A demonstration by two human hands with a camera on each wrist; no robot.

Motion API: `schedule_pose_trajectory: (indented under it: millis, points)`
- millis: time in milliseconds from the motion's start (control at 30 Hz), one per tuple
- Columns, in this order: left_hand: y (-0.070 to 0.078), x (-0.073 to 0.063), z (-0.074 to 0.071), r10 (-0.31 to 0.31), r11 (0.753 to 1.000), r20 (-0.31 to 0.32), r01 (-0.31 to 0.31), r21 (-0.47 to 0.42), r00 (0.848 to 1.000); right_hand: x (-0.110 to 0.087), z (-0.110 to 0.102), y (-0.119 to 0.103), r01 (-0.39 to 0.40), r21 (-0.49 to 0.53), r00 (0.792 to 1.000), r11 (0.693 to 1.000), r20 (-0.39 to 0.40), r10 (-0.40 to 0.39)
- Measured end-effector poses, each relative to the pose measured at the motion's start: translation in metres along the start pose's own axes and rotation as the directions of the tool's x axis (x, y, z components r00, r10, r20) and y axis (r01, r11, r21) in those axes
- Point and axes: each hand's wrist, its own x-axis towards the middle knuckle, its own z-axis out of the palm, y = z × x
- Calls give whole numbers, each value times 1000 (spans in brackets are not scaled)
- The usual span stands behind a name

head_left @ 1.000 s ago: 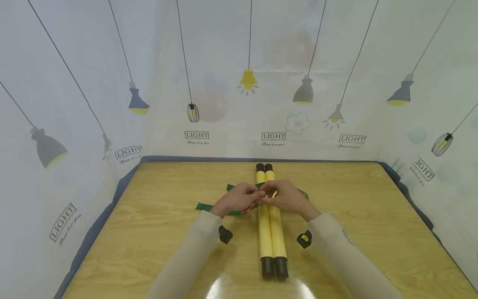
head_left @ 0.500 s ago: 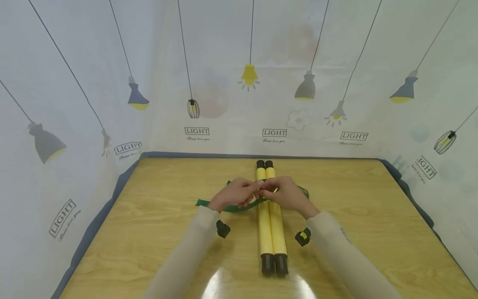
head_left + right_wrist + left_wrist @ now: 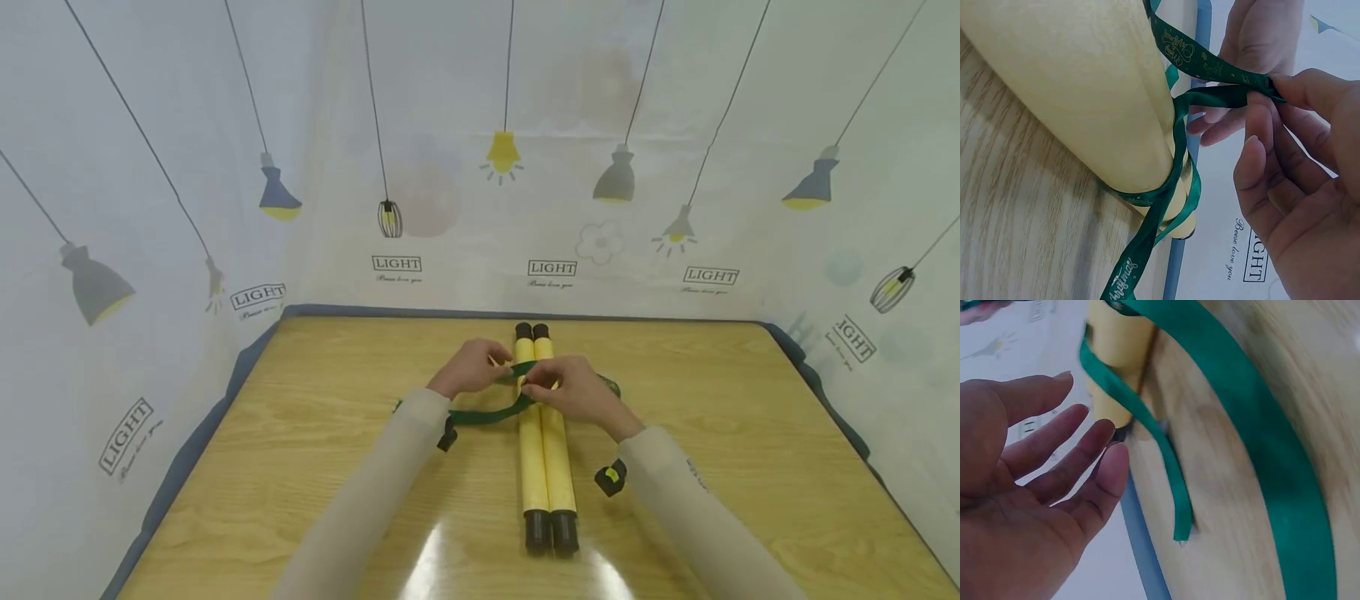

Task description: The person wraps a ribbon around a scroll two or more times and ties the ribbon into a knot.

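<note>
The left hand has just drawn away from the right hand, its fingers loose and holding nothing, which leaves the right hand alone pinching a fold of the green ribbon; that ribbon passes round two yellow rolls lying side by side on the table
</note>
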Motion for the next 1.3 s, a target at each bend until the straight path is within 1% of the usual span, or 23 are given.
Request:
schedule_pose_trajectory:
  millis: [133,233,400,567,733,800,933,1000,1133,1300]
  points:
    - [-5,10,8,17,996,17,-19,82,1000,-1,1,0,-7,-2,1000,1000,3,7]
    - [-9,14,14,20,992,24,-23,123,1000,-1,2,0,-9,0,1000,1000,7,9]
    - [-13,16,19,36,989,27,-39,146,999,-2,1,0,-6,4,1000,1000,6,6]
    - [-14,15,15,54,990,38,-58,130,998,-3,0,1,-1,-5,1000,1000,6,1]
    - [-12,11,1,45,997,76,-49,59,996,-2,-2,2,-11,-16,1000,1000,2,11]
    - [-9,7,-7,43,998,96,-47,38,994,-2,-3,2,-20,-18,1000,1000,-1,20]
    - [-1,-3,-21,41,999,126,-40,-13,991,-3,-3,1,-27,-16,1000,1000,-2,27]
    - [3,-10,-25,29,998,140,-20,-65,990,-2,-4,0,-34,-13,999,999,-2,34]
    - [5,-22,-26,-5,985,172,34,-169,985,-2,-5,0,-53,6,998,999,-13,53]
    - [9,-40,-19,-35,950,245,109,-294,969,-1,-4,0,-68,8,997,998,-40,69]
